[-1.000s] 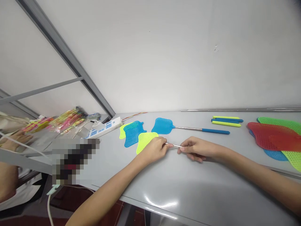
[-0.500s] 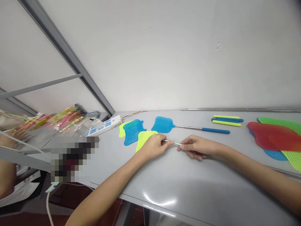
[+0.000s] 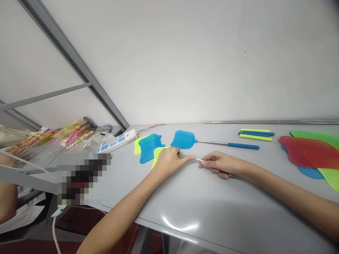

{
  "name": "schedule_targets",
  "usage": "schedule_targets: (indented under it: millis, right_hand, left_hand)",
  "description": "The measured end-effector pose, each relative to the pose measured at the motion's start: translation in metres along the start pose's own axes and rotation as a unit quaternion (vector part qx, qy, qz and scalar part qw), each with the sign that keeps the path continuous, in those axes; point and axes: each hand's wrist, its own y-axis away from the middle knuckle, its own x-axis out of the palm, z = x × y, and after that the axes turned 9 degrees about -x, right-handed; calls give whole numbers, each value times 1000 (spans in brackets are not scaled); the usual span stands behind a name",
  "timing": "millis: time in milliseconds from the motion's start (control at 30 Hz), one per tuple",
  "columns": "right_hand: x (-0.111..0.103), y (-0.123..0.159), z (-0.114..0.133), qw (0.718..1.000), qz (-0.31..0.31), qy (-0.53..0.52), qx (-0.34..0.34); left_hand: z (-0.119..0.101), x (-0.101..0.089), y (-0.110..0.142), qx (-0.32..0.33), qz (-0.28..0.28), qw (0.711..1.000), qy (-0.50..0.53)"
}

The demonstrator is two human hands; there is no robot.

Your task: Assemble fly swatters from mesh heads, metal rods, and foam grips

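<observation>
A thin metal rod [image 3: 186, 155] runs between my two hands. My left hand [image 3: 168, 160] is closed around its left part and covers much of a yellow mesh swatter head [image 3: 156, 154]; whether the rod joins that head is hidden. My right hand [image 3: 218, 164] pinches the rod's right end between thumb and fingertips. Just behind my hands lies a blue fly swatter [image 3: 184, 139] with a metal shaft and a blue grip [image 3: 243, 146]. Left of my left hand, a loose blue swatter head [image 3: 150, 149] overlaps another yellow one [image 3: 137, 145].
Several yellow and blue grips [image 3: 255, 134] lie at the back right. Red, green, blue and yellow swatter heads [image 3: 307, 151] overlap at the right. Metal rods [image 3: 270, 122] line the wall. A power strip [image 3: 118, 140] and bagged goods [image 3: 75, 130] sit left, near another person's hand [image 3: 16, 155].
My left hand has shifted slightly left and up, and more of the rod shows between my hands. My right hand has barely moved.
</observation>
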Motion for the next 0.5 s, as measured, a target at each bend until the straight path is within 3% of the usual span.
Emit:
schedule_targets:
  millis: [267,500]
  right_hand:
    - [0,-1,0,1000,-4,1,6]
    - [1,0,1,1000,-13,5,7]
  left_hand:
    - [-1,2,1,-3,36,999,-5]
    - [-1,2,1,-1,36,999,8]
